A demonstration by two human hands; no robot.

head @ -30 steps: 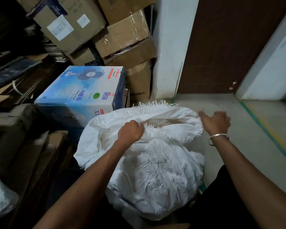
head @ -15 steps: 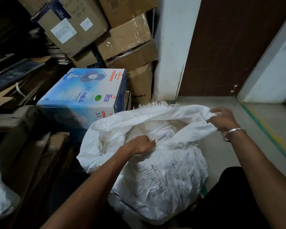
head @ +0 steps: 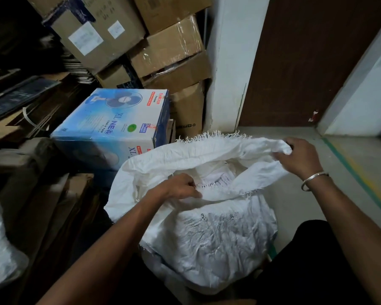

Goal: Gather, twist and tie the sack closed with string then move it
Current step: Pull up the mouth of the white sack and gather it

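Note:
A full white woven sack (head: 209,236) stands on the floor in front of me, its mouth open and its frayed rim raised at the back. Papers (head: 216,180) show inside the opening. My left hand (head: 178,188) grips the near edge of the sack's mouth at its middle. My right hand (head: 299,157), a metal bangle on its wrist, grips the right end of the rim and holds it up. No string is in sight.
A blue fan box (head: 112,126) lies just left of the sack. Stacked brown cartons (head: 169,49) lean behind it against a white pillar (head: 231,62). A brown door (head: 306,58) is at the back. Flat cardboard (head: 42,194) fills the left; grey floor (head: 330,172) lies right.
My right hand went from open in the air to gripping the rim's right end and pulled it outward and up. The sack's mouth has opened wider, showing the papers.

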